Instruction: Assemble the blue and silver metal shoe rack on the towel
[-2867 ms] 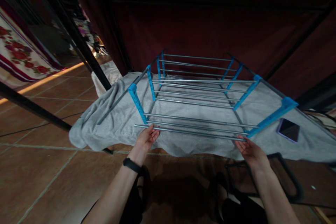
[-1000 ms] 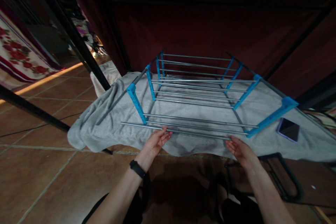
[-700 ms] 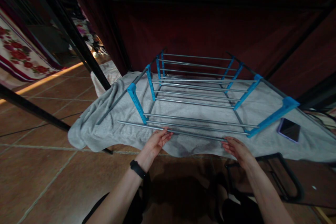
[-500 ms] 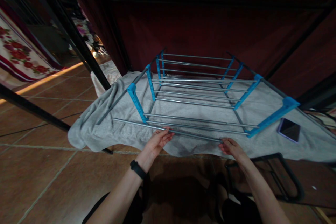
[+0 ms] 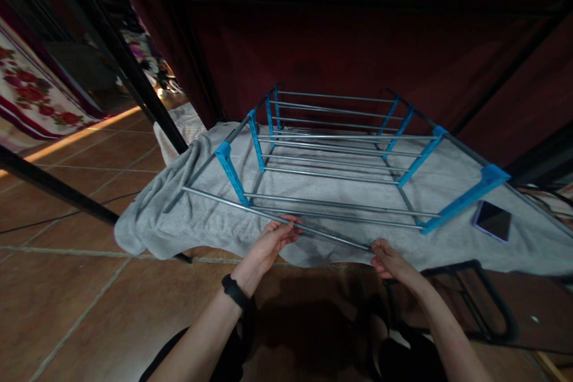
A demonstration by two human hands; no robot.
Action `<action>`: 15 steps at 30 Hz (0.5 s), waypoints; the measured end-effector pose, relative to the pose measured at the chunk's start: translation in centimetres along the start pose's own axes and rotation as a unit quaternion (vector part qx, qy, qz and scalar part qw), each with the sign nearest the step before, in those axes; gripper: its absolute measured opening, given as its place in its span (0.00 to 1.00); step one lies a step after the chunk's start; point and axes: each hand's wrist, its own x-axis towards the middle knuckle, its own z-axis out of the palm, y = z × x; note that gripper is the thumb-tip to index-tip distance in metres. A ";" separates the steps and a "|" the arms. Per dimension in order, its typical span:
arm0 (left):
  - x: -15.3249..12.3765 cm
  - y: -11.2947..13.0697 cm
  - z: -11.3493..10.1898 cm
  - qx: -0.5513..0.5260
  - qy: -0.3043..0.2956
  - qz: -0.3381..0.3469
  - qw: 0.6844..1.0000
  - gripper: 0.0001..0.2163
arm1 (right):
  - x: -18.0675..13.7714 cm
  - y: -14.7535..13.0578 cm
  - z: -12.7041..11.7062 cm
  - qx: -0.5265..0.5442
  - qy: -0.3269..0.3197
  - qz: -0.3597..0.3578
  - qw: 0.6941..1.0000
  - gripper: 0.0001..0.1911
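Observation:
A loose grey metal tube (image 5: 224,200) slants across in front of the rack, its left end farther from me than its right. My left hand (image 5: 274,242) pinches it near the middle, with a black band on that wrist. The fingers of my right hand (image 5: 387,259) close round the tube's right end and hide the tip. Just beyond lies a partly built rack of grey tubes with blue plastic side brackets (image 5: 233,173), resting on a grey blanket (image 5: 331,191). Long grey side poles run through the brackets at both sides.
A phone (image 5: 492,221) lies on the blanket right of the rack. Black metal frame bars (image 5: 58,185) cross at the left. Below the blanket's right edge is a black folding frame (image 5: 492,304). Dark red panelling (image 5: 340,54) stands behind, and brown tiles (image 5: 80,286) cover the floor.
The tube has shifted left and tilted more, its left end moving up and away, its right end dropping nearer to me. Both hands keep hold of it; the rack stays put.

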 end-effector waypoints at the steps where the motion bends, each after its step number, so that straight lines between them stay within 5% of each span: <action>1: -0.1 0.0 0.1 0.004 -0.005 0.003 1.000 0.12 | -0.2 0.0 0.0 -0.004 -0.002 0.003 1.000 0.19; 8: -0.7 0.2 0.8 0.008 -0.031 0.027 0.999 0.13 | -1.8 0.0 0.7 -0.027 -0.103 0.024 0.994 0.18; 15: -1.3 0.1 1.4 0.050 -0.060 0.049 0.996 0.13 | -1.7 0.0 2.1 -0.066 -0.131 -0.009 0.989 0.17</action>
